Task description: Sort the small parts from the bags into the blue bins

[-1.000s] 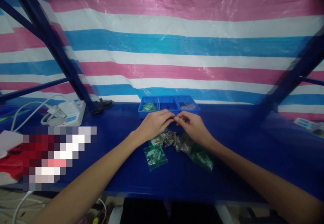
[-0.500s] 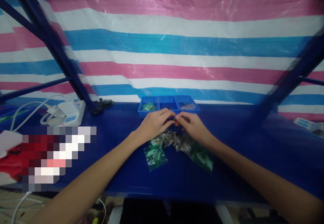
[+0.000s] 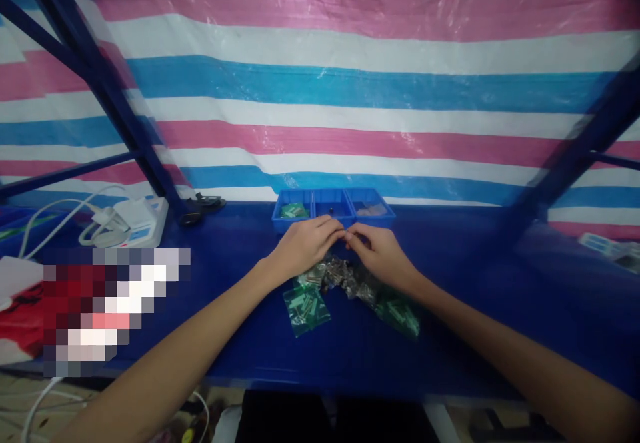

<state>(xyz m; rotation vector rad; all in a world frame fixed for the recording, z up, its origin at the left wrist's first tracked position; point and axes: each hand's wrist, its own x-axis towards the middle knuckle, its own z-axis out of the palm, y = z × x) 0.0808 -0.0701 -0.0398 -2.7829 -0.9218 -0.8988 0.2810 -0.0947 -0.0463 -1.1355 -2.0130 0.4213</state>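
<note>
At the middle of the dark blue tabletop point(image 3: 240, 343), we find the left hand point(image 3: 304, 248) and the right hand point(image 3: 384, 257) curled, palms down, with their fingertips meeting just in front of the blue plastic three-compartment tray point(image 3: 278, 219). We cannot tell whether the fingertips pinch a part; anything between them is too small to see. The heap of small green transparent plastic bags point(image 3: 345, 281) lies just below both hands, partly covered by the palms.
</note>
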